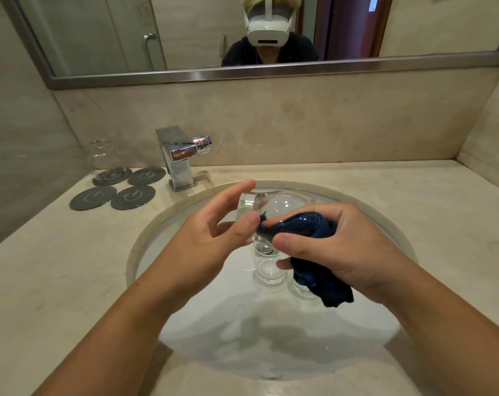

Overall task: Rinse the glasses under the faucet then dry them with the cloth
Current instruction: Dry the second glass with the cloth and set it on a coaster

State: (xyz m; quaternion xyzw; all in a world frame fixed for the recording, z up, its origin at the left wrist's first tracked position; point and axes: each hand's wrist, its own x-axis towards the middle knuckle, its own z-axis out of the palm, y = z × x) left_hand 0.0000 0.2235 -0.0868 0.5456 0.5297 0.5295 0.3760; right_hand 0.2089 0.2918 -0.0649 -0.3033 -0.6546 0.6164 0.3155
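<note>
Over the basin, my left hand (214, 224) holds a clear glass (282, 205) on its side, its base towards my palm and its mouth to the right. My right hand (342, 247) grips a dark blue cloth (314, 278) and pushes part of it into the glass's mouth. Two more clear glasses stand in the white sink (271, 338) below my hands: one (268, 271) in plain view, another (302, 291) mostly hidden behind the cloth. A further glass (104, 157) stands upside down on a coaster at the back left. No water runs from the chrome faucet (179, 158).
Several dark round coasters (112, 188) lie on the beige stone counter (57, 275) left of the faucet. A tiled backsplash and a framed mirror (271, 72) rise behind the sink. Walls close in at the left and right.
</note>
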